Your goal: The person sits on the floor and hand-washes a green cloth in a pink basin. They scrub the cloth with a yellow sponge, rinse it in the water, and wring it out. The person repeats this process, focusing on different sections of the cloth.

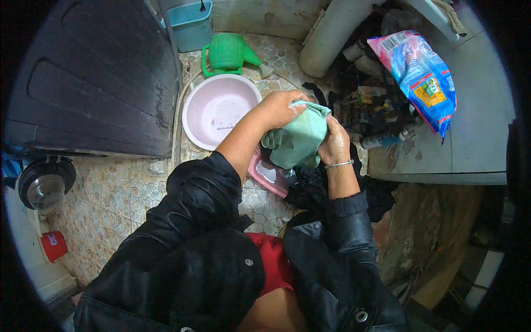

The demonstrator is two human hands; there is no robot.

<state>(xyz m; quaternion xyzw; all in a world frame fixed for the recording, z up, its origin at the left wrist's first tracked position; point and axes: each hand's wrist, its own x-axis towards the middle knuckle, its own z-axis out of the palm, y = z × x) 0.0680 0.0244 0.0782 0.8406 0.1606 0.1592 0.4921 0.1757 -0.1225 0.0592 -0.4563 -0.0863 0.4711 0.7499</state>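
A wet-looking green cloth (303, 137) is stretched between my two hands above a pink basin (265, 180). My left hand (286, 108) grips its upper left edge, with the fingers partly hidden behind the fabric. At the right edge, my right hand (335, 141) pinches the cloth with the thumb on top; a bangle circles that wrist. Whitish suds show on both hands. The cloth covers much of the basin, where some pale liquid shows. Dark fabric (309, 186) lies bunched over the basin's right side and around it.
Left of the cloth sits a pale pink round tub (220, 108), with a green watering can (226, 54) and a blue bin (191, 27) behind. A detergent bag (419, 83) rests on the tiled ledge (473, 141) at right. A large dark panel (95, 79) stands at left.
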